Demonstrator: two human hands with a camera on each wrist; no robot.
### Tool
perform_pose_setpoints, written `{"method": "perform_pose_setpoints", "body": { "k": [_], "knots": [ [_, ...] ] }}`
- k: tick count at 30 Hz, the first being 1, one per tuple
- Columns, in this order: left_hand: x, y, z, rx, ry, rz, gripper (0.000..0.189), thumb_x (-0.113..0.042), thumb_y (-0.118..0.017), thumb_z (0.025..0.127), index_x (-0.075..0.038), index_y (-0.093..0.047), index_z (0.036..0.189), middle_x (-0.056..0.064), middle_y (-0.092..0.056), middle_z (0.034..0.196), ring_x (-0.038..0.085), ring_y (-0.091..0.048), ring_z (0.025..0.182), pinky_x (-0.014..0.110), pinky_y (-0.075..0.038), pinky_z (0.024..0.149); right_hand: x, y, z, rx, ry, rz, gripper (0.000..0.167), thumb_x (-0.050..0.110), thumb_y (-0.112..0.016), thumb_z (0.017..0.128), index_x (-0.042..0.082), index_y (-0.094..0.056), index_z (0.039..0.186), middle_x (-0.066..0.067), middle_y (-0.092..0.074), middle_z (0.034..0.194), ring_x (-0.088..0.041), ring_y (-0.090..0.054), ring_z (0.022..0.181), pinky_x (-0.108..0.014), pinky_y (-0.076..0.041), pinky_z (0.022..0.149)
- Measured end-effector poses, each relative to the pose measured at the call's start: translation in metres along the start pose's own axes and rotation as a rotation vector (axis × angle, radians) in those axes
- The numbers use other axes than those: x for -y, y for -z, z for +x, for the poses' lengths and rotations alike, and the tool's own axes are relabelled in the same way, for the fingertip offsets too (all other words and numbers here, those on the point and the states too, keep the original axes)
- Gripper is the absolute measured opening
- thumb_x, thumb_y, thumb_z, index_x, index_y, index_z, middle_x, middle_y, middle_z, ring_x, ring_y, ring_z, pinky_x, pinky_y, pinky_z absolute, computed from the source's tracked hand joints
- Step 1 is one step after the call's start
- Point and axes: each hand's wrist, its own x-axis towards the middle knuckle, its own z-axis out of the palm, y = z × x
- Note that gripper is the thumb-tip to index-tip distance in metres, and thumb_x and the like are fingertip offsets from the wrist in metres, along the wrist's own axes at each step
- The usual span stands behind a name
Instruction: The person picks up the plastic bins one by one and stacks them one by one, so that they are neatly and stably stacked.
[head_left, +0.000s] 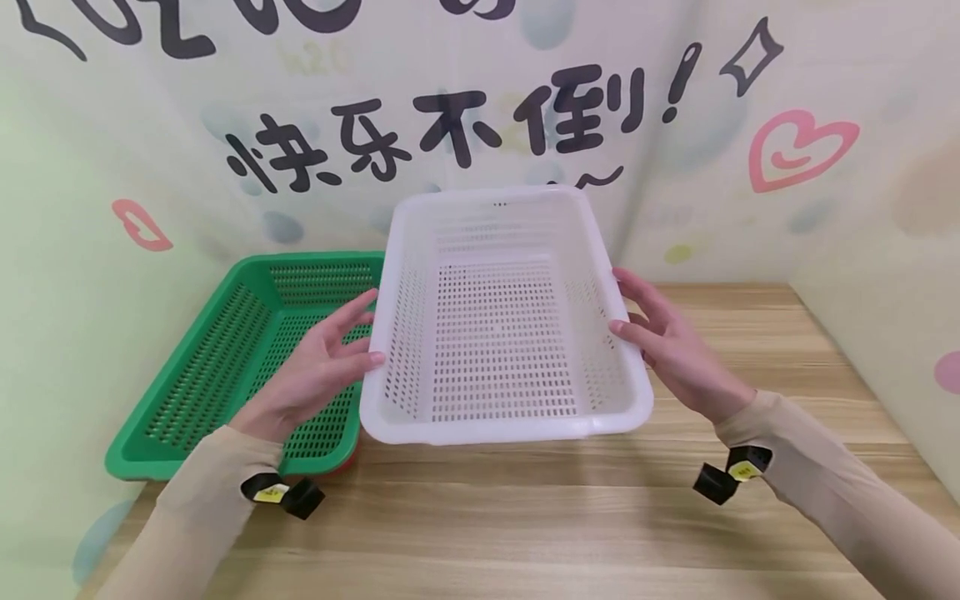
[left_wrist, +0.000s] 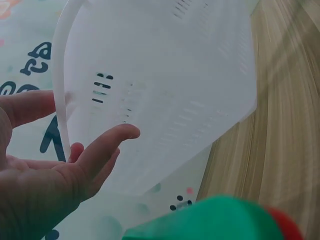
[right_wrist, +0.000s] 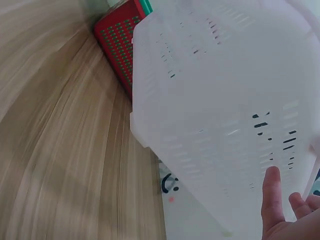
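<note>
A white perforated plastic basket is held up off the table, tilted so its inside faces the head camera. My left hand grips its left rim, the thumb on the rim and other fingers along the outer wall. At the opposite rim, my right hand holds it the same way. The left wrist view shows the basket's outer wall with fingertips against it. In the right wrist view, one finger of the right hand lies along the wall; the rest of that hand is mostly cut off.
On the left of the wooden table stands a green perforated basket, partly behind the left arm and white basket. A red basket sits around it from below. A printed cloth wall rises behind the table.
</note>
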Motion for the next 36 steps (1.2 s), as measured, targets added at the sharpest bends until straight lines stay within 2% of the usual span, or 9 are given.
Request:
{"method": "perform_pose_setpoints", "body": {
  "k": [7, 14, 21, 26, 30, 36],
  "knots": [
    [-0.004, 0.017, -0.013, 0.011, -0.064, 0.0, 0.076, 0.011, -0.053, 0.092, -0.011, -0.017, 0.155, 0.02, -0.032, 0.134, 0.023, -0.058, 0.114, 0.035, -0.053, 0.086, 0.002, -0.017, 0.009, 0.041, -0.017, -0.002, 0.065, 0.007, -0.052, 0.098, 0.019, -0.021, 0.154, -0.008, -0.024, 0.151, -0.028, -0.047, 0.123, -0.031, -0.049, 0.09],
    [-0.009, 0.032, -0.025, -0.032, -0.116, -0.017, 0.071, 0.012, -0.049, 0.094, -0.009, -0.018, 0.154, 0.016, -0.038, 0.131, 0.02, -0.059, 0.112, 0.033, -0.053, 0.086, 0.001, -0.035, 0.018, 0.091, -0.018, 0.019, 0.07, 0.004, -0.052, 0.098, 0.022, -0.018, 0.155, -0.003, -0.022, 0.153, -0.031, -0.046, 0.126, -0.036, -0.048, 0.094],
    [-0.011, 0.046, -0.038, -0.054, -0.15, -0.04, 0.066, 0.011, -0.046, 0.094, -0.01, -0.025, 0.153, 0.014, -0.043, 0.13, 0.021, -0.06, 0.111, 0.034, -0.054, 0.085, 0.006, -0.054, 0.025, 0.104, 0.035, 0.062, 0.069, 0.004, -0.052, 0.097, 0.023, -0.019, 0.155, -0.001, -0.025, 0.152, -0.032, -0.046, 0.127, -0.038, -0.048, 0.094],
    [-0.02, 0.055, -0.044, -0.052, -0.201, -0.048, 0.063, 0.012, -0.042, 0.094, -0.009, -0.029, 0.152, 0.013, -0.046, 0.128, 0.022, -0.06, 0.111, 0.032, -0.054, 0.085, 0.012, -0.063, 0.029, 0.113, 0.053, 0.08, 0.069, 0.005, -0.053, 0.097, 0.022, -0.02, 0.155, 0.0, -0.027, 0.152, -0.034, -0.046, 0.127, -0.04, -0.049, 0.094],
    [-0.024, 0.068, -0.052, -0.053, -0.232, -0.065, 0.062, 0.016, -0.038, 0.093, -0.008, -0.033, 0.15, 0.013, -0.049, 0.126, 0.022, -0.06, 0.11, 0.032, -0.055, 0.083, 0.014, -0.077, 0.033, 0.136, 0.068, 0.092, 0.07, 0.005, -0.053, 0.097, 0.022, -0.019, 0.155, 0.001, -0.026, 0.152, -0.037, -0.044, 0.128, -0.042, -0.047, 0.095],
    [-0.03, 0.09, -0.066, -0.038, -0.235, -0.07, 0.064, 0.019, -0.033, 0.093, -0.009, -0.034, 0.15, 0.011, -0.051, 0.125, 0.02, -0.06, 0.11, 0.03, -0.055, 0.082, 0.012, -0.1, 0.042, 0.167, 0.081, 0.123, 0.072, 0.006, -0.054, 0.096, 0.022, -0.018, 0.155, 0.0, -0.026, 0.151, -0.037, -0.043, 0.129, -0.045, -0.044, 0.099]
  ]
}}
